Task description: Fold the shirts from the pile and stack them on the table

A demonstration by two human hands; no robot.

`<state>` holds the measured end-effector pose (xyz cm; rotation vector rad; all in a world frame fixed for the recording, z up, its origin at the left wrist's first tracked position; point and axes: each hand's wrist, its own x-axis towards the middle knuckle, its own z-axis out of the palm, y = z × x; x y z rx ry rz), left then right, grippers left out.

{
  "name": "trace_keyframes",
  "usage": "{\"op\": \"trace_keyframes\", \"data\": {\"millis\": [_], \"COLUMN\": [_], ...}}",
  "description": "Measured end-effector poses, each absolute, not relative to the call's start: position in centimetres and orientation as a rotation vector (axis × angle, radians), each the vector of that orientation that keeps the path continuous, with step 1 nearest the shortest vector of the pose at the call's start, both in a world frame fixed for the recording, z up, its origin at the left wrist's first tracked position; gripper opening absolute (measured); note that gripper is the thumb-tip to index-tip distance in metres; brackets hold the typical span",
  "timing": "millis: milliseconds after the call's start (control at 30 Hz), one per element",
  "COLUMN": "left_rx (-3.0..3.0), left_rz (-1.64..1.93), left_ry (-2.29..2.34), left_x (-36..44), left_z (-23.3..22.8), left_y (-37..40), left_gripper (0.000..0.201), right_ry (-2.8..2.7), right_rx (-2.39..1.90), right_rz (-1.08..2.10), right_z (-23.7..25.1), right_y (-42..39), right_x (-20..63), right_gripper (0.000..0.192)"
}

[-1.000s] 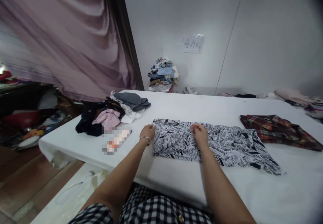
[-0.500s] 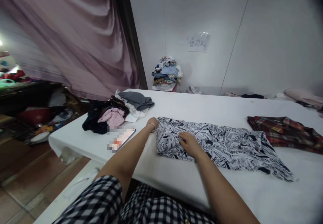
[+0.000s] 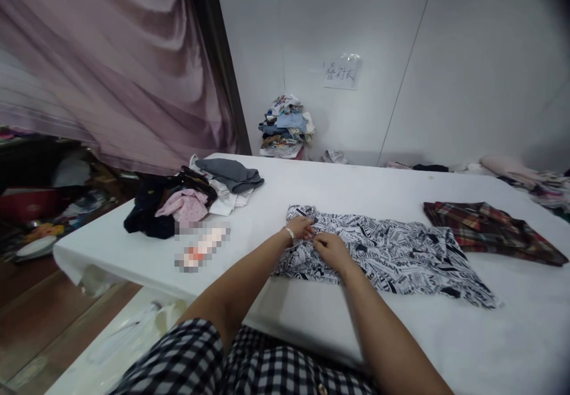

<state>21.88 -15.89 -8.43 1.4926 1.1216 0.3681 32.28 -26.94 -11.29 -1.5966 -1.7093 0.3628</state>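
A clothes-sorting workroom is showing itself: garment heaps are lying on the white table (image 3: 312, 187) left of the hands, a clothes pile (image 3: 285, 128) sitting beyond them by the wall.

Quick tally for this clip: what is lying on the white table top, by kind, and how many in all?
Black-and-white printed garment, both hands on it: 1
Red plaid garment: 1
Heap of mixed clothes, pieces too tangled to count: 1
Phone, blurred: 1
Total: 4 on the white table
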Motion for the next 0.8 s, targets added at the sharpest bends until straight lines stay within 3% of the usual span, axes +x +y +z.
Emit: {"op": "trace_keyframes", "data": {"millis": [333,467,800], "left_rx": [1.600,1.754,2.018], "left_rz": [0.791,0.609,0.188], "left_ry": [1.396,1.615,1.633], "left_x": [15.3,12.6,14.9], "left_z": [-6.4,-7.9,-8.8], "left_y": [-13.2,-13.6,-14.3], "left_gripper": [0.039,0.037,0.059], "right_ry": [-1.532,-1.490,-1.452], "right_rx": [-1.411,-1.490,-1.547], "right_rz": [0.159,0.161,0.328], "right_z": [-11.3,-11.7,-11.9], "right_y": [-26.9,-26.8,-26.9], "right_x": [32.1,31.9,32.4], "right_gripper": [0.022,0.023,0.026]}}
